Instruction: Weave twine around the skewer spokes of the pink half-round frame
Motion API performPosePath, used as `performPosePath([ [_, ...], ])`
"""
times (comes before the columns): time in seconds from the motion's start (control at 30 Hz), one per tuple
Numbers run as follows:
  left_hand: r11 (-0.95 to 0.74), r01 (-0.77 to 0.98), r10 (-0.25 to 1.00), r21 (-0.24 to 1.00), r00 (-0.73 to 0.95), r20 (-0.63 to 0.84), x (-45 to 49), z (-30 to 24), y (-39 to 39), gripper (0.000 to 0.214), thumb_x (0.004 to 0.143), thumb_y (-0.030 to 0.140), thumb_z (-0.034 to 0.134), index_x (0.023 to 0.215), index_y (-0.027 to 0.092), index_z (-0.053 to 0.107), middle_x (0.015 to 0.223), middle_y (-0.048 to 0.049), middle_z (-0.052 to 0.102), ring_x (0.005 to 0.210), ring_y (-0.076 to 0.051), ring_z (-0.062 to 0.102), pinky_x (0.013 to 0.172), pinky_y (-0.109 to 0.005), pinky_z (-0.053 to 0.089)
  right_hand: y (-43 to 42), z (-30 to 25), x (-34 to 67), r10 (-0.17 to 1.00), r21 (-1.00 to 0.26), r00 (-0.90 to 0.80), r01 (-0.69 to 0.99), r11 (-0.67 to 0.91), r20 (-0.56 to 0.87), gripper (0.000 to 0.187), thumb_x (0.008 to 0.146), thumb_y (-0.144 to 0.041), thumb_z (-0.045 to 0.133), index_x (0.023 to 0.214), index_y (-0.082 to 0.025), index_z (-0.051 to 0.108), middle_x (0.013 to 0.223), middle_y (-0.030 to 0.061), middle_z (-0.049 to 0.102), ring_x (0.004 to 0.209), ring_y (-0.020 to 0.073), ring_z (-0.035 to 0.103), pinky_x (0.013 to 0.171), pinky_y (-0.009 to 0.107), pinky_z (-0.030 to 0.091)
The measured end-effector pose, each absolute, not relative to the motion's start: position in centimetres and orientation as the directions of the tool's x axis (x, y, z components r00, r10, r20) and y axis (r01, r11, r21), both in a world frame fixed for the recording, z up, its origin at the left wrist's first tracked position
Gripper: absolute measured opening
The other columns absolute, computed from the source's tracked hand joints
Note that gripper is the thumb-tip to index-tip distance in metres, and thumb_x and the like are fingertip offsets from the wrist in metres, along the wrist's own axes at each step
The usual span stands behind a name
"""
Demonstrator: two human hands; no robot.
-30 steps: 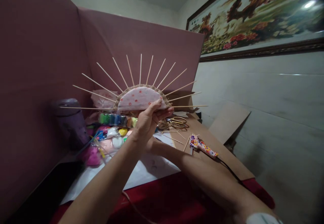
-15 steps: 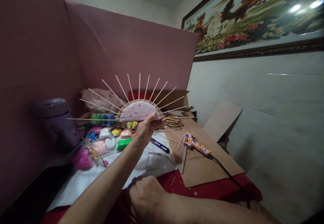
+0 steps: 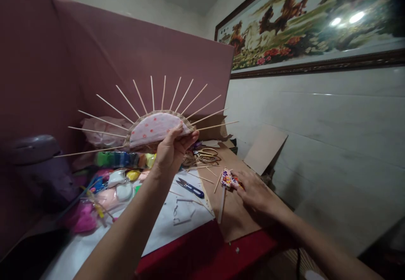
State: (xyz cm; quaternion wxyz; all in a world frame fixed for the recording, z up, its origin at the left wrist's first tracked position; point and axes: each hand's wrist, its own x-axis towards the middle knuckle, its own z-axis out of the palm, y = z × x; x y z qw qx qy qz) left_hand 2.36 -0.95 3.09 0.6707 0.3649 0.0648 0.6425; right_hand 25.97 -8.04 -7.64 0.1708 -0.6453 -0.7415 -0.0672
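My left hand (image 3: pixel 174 147) is closed on the right corner of a half-round woven fan (image 3: pixel 155 129), held up above the table. Its face is white cloth with red dots, its rim is woven cord, and thin sticks spread out from it like rays. On the right, my right hand (image 3: pixel 255 189) is wrapped round the handle of a hot glue gun (image 3: pixel 226 178) with a colourful flower pattern. The gun lies on a brown board (image 3: pixel 236 225), and a pale glue stick (image 3: pixel 221 206) reaches out below it. The fingers partly hide the handle.
Blue thread snips (image 3: pixel 191 188) lie on a white sheet (image 3: pixel 158 229). Behind are gold-handled scissors (image 3: pixel 209 152) and loose sticks (image 3: pixel 202 176). Bagged coloured clay (image 3: pixel 125 191) and a purple bottle (image 3: pixel 38 170) stand left. A cardboard piece (image 3: pixel 265 149) leans against the wall.
My right hand has moved from the table's front edge, right and forward, onto the glue gun's handle. The fan is still in my left hand, and the view has turned a little right.
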Motion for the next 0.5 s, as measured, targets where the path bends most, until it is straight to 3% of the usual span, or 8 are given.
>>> performPosePath([
  [0.17, -0.039, -0.813, 0.877, 0.581, 0.251, 0.41, 4.4, 3.5, -1.1, 0.008, 0.071, 0.015, 0.059, 0.077, 0.011, 0.061, 0.072, -0.0089, 0.071, 0.076, -0.022, 0.067, 0.08, -0.038, 0.051, -6.7, -8.5, 26.9, 0.982, -0.074, -0.094, 0.992, 0.107, 0.164, 0.047, 0.077, -0.018, 0.043, 0.124, -0.012, 0.047, 0.117, 0.0161, 0.056, 0.104, 0.0269, 0.051, 0.087, 0.036, 0.036],
  [0.4, 0.034, -0.766, 0.844, 0.642, 0.366, 0.393, 5.3, 3.8, -0.6, 0.01, 0.074, 0.017, 0.058, 0.079, 0.009, 0.063, 0.075, -0.0118, 0.071, 0.076, -0.022, 0.067, 0.082, -0.039, 0.05, -5.9, -8.1, 25.6, 0.992, -0.129, -0.044, 0.99, 0.059, 0.114, 0.062, 0.073, -0.014, 0.044, 0.133, -0.006, 0.034, 0.127, 0.0202, 0.048, 0.112, 0.031, 0.048, 0.089, 0.04, 0.037],
  [0.5, 0.036, -0.754, 0.844, 0.656, 0.374, 0.384, 4.6, 3.8, -0.4, 0.011, 0.074, 0.017, 0.059, 0.078, 0.009, 0.064, 0.077, -0.0116, 0.071, 0.075, -0.022, 0.067, 0.079, -0.037, 0.051, -5.7, -8.3, 26.0, 0.99, -0.206, -0.051, 0.976, 0.076, 0.128, 0.063, 0.069, -0.014, 0.045, 0.131, -0.003, 0.035, 0.127, 0.0215, 0.047, 0.114, 0.0298, 0.047, 0.092, 0.038, 0.037],
])
